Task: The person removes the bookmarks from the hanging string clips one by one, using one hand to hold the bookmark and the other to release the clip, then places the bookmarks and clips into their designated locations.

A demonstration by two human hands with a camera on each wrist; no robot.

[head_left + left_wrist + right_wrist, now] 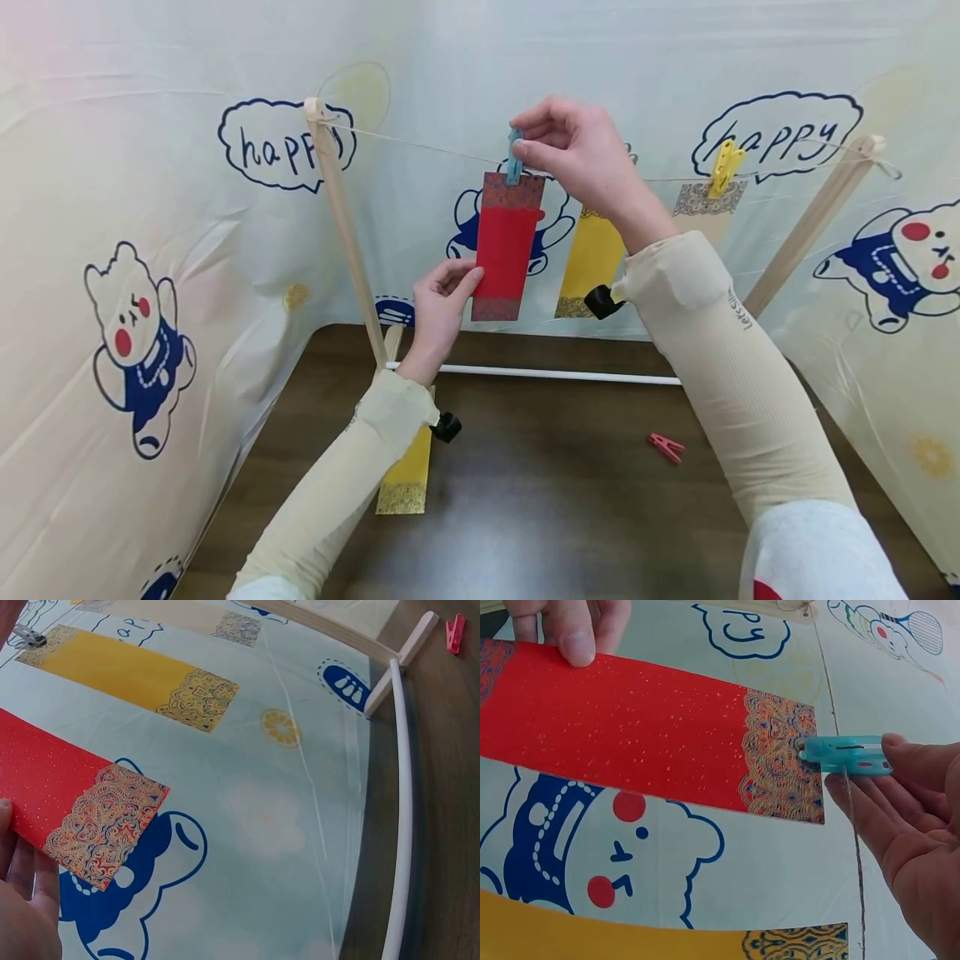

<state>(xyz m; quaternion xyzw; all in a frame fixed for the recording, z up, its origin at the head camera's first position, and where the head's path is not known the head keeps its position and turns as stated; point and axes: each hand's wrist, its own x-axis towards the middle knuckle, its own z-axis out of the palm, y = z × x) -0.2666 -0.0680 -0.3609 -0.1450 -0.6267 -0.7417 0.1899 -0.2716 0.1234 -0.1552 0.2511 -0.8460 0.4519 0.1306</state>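
Note:
A red paper strip (510, 250) with patterned lacy ends hangs below the string (420, 144). My left hand (442, 304) pinches its left edge, low down, between thumb and fingers. At the strip's top edge sits a light-blue clothespin (847, 754), whose tip overlaps the patterned band; the string crosses at the clothespin. My right hand (573, 154) holds the clothespin's handle end between thumb and fingers. Beside the red strip hangs a yellow paper strip (127, 671), held by a metallic-looking clip (30, 636).
A beige strip (701, 221) hangs from a yellow clothespin (724, 167). Wooden posts (341, 217) carry the string, with a white rod (555, 374) across below. On the dark table (540, 492) lie a red clothespin (666, 447) and another yellow strip (405, 487), partly behind my left forearm.

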